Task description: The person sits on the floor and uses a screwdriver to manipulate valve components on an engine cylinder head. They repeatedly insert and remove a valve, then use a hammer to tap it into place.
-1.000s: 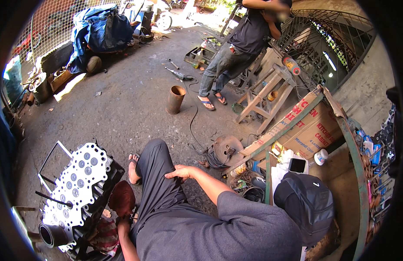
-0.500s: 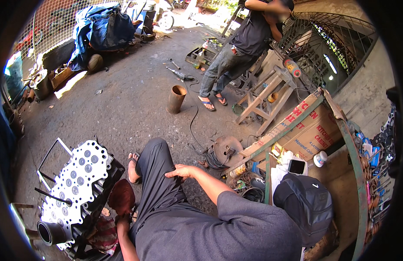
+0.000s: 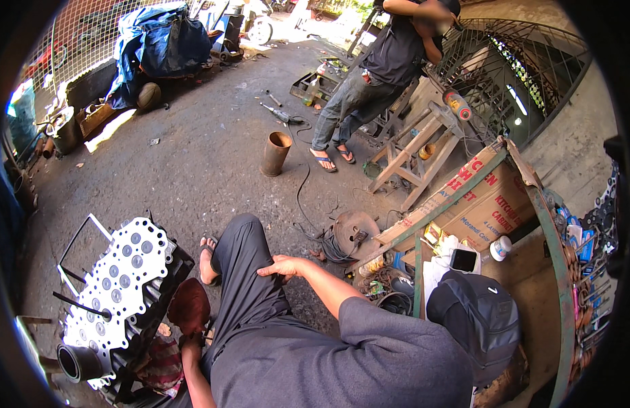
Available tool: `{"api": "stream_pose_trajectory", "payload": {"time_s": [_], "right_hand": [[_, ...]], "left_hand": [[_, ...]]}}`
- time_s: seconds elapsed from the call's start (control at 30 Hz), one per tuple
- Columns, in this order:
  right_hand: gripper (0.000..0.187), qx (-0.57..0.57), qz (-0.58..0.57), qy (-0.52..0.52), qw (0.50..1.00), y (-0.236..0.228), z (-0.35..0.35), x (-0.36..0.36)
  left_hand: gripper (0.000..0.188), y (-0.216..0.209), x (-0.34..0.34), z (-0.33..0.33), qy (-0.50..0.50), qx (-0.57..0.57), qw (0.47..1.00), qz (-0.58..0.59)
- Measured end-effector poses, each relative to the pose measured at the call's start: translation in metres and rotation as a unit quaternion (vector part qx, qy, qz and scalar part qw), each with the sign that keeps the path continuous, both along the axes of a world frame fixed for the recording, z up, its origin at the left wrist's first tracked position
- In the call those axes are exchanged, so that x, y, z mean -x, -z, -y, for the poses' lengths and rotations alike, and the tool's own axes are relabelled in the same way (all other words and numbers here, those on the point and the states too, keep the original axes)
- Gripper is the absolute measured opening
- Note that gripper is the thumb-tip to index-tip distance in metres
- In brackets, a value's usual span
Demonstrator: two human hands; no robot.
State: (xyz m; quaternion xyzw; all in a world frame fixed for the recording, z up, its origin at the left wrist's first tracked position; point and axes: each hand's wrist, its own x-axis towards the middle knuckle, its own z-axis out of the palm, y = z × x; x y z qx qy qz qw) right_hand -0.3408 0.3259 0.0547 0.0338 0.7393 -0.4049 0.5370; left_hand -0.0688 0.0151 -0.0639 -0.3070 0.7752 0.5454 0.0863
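Note:
My right hand point(image 3: 279, 266) rests on my bent leg in dark trousers, with its fingers lying along the cloth and nothing held. Low at the left, my left hand point(image 3: 190, 348) is just below a dark reddish-brown rounded thing point(image 3: 190, 306), whose kind I cannot make out. The left fingers are mostly hidden, so whether they grip it does not show. Beside that hand lies a red and white patterned cloth point(image 3: 161, 367). Left of it stands an engine cylinder head point(image 3: 118, 285) with a pale, many-holed face, round valves and a dark pipe opening point(image 3: 79, 363).
A rusty metal cylinder point(image 3: 276, 155) stands on the floor ahead, near an angle grinder point(image 3: 280, 114) and its cord. Another person point(image 3: 390, 61) stands beyond, beside a wooden stand point(image 3: 417, 153). At right are a backpack point(image 3: 475, 326), cardboard point(image 3: 485, 204) and hand tools point(image 3: 590, 292).

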Motion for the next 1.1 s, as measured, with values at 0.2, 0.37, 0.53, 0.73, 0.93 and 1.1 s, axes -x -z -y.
{"api": "stream_pose_trajectory", "payload": {"time_s": [0.2, 0.37, 0.53, 0.73, 0.93, 1.1], "right_hand": [[0.108, -0.009, -0.023, 0.04, 0.999, -0.002, 0.002, -0.003], [0.106, -0.005, -0.016, 0.035, 0.999, -0.004, 0.003, -0.005], [0.106, -0.018, -0.044, 0.01, 0.999, -0.006, 0.004, -0.008], [0.099, -0.152, -0.158, -0.162, 0.962, -0.027, -0.007, 0.002], [0.082, -0.262, -0.405, -0.052, 0.875, -0.131, -0.076, 0.031], [0.074, -0.362, -0.557, 0.159, 0.73, -0.272, -0.151, 0.018]], "left_hand": [[0.046, 0.003, -0.001, 0.0, 0.002, 0.004, 1.0, 0.005], [0.041, 0.019, -0.001, -0.002, 0.061, 0.009, 0.996, -0.058], [0.029, 0.017, 0.001, -0.007, 0.172, 0.151, 0.964, -0.133], [0.03, 0.009, 0.011, -0.006, 0.264, 0.212, 0.939, -0.064], [0.031, 0.022, 0.018, -0.003, 0.3, 0.155, 0.936, -0.102], [0.03, 0.019, 0.017, -0.005, 0.288, 0.103, 0.946, -0.108]]}}
